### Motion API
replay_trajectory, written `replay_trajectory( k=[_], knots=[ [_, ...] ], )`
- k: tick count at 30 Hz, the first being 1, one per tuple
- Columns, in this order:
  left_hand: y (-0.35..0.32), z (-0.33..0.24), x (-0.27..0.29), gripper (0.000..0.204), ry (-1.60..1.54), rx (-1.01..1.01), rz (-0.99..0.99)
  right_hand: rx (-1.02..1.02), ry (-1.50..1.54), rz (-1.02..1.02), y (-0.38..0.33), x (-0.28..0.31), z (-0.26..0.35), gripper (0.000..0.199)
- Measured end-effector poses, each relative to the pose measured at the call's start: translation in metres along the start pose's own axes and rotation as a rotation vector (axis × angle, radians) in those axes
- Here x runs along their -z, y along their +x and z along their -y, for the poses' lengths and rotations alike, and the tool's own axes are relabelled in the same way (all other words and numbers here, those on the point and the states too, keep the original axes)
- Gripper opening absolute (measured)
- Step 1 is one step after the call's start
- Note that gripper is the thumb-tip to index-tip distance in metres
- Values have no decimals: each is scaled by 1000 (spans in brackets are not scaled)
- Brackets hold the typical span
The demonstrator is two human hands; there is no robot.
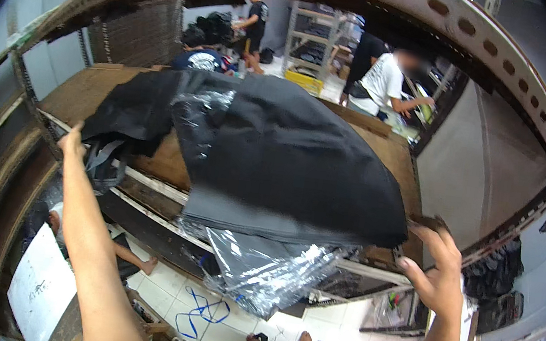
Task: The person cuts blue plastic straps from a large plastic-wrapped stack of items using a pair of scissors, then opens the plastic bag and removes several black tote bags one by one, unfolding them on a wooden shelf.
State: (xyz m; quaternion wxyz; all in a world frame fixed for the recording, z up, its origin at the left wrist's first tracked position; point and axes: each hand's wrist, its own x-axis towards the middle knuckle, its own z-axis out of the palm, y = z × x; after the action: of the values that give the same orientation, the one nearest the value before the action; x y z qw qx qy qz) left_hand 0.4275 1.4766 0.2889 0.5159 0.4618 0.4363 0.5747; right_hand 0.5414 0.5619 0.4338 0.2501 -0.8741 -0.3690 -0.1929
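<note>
We had the black cloth spread across the shelf, but clear plastic hung untucked over the front edge. Our left hand curled by the rack post, its hold unclear; our right hand, half open beside the cloth, held nothing visible.

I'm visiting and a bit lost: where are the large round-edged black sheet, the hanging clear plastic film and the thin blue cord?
Large round-edged black sheet (301,160), head view: its middle.
Hanging clear plastic film (267,272), head view: its creased middle.
Thin blue cord (204,311), head view: its tangled strands.
</note>
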Motion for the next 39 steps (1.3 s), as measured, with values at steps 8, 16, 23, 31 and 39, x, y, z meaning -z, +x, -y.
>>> replay_trajectory(
  k=[8, 16, 23, 31, 39],
  knots=[
    [-344, -123, -11, 30, -227, -808, 29, 428, -233, 238, 55, -45, 16, 40],
    [-568, -95, 53, 15, -150, -948, 591, 476, -288, 269, 66, -51, 3, 22],
    [-620, -132, 50, 18, -14, -1160, 922, 128, 358, 318, 96, -44, 6, 21],
    [-644, -141, -18, 38, -31, -376, 1035, 144, 403, 146, 113, -28, 26, 25],
    [-610, -158, -84, 63, -205, 41, 1289, 226, 262, -12, 124, -14, 33, 20]
  ],
)
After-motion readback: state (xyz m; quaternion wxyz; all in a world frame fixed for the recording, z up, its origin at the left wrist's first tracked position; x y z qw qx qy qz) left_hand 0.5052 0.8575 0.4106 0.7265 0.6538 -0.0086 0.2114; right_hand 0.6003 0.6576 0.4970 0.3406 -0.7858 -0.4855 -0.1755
